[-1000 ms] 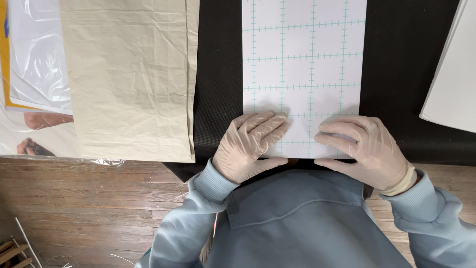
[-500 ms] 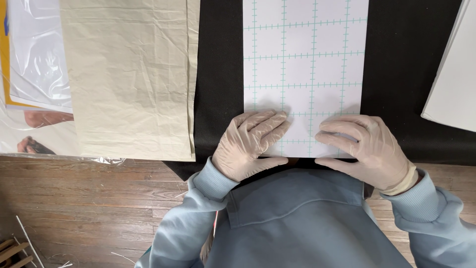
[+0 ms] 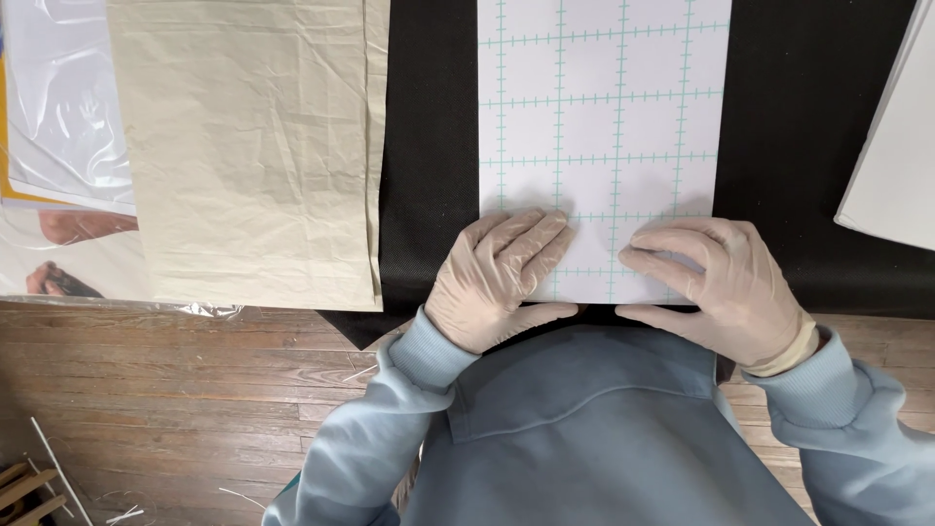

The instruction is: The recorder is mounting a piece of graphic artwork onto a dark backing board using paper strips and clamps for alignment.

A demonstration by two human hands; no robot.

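Both gloved hands rest flat on the near edge of a white sheet with a teal grid point(image 3: 604, 127), which lies on black fabric point(image 3: 429, 146) covering the tabletop. The left hand point(image 3: 497, 278) sits at the sheet's 7 o'clock corner, fingers together and extended, thumb lying along the near edge; it presses rather than grips. The right hand point(image 3: 716, 282) sits at the 5 o'clock corner, fingers slightly curled, tips on the paper, thumb under or along the edge; whether it pinches the sheet I cannot tell. The sheet runs away from the person toward 12 o'clock, square to the fabric. At 9 o'clock lies a creased beige fabric piece point(image 3: 253, 146), just beside the black fabric and overlapping its edge; farther toward 9, clear plastic wrapping point(image 3: 68, 127) over printed material. At 3 o'clock, well apart, a white board point(image 3: 891, 156) edge shows. Judged step: holding and aligning the gridded sheet at its near edge. A next move would call for even pressure from both hands, so the paper does not skew on the fabric.
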